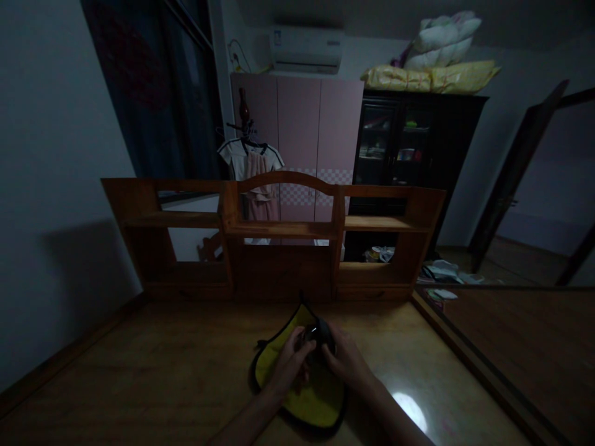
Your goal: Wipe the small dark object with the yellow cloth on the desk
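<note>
A small dark object with a glossy, rounded surface [317,332] is held up between both hands; the dim light hides its exact kind. My left hand [294,361] grips it from the left, with thumb and fingers against its side. From the right, my right hand [343,352] closes around it. Beneath the hands lies a yellow cloth [320,399] with a black edge, spread on the wooden desk [176,371]. Part of the cloth is covered by my hands and forearms.
A wooden shelf unit [281,232] stands along the back of the desk. Bright light reflects off the desktop at the right. Beyond are a pink wardrobe [300,118], a dark cabinet [418,136], clothes [253,161] on a stand, and a door [520,173].
</note>
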`<state>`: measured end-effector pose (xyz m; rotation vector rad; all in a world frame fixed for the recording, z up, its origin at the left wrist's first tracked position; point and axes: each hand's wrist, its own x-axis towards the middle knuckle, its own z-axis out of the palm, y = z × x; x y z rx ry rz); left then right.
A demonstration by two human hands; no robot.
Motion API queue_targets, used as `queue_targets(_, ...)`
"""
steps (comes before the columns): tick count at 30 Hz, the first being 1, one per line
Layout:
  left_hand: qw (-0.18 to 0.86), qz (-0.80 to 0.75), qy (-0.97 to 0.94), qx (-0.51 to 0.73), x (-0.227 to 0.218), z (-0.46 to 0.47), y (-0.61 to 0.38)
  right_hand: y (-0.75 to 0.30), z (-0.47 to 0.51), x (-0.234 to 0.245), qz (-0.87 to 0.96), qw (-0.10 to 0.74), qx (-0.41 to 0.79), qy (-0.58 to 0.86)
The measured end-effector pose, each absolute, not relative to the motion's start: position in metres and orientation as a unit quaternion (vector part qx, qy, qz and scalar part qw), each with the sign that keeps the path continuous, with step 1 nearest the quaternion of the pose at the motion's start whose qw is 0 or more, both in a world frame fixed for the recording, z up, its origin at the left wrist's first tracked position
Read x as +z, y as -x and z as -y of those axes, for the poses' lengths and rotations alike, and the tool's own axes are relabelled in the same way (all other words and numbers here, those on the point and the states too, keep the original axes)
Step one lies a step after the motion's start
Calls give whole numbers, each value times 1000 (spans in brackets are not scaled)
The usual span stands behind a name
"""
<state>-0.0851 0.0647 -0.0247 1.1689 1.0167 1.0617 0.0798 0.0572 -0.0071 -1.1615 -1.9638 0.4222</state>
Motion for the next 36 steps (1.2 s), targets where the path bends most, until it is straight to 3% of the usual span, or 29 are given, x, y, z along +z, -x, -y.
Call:
queue_targets(6, 620, -434, -493, 430, -31, -66, 86, -81, -60, -3, 781, 417, 186, 426)
queue_targets(14, 649, -441, -487, 385, -31, -62, 84, -84, -63, -2, 762, 372, 159, 505)
queue_targets(36, 594, -492, -509, 382, -26, -65, 88, -81, -58, -1, 774, 347, 113, 517)
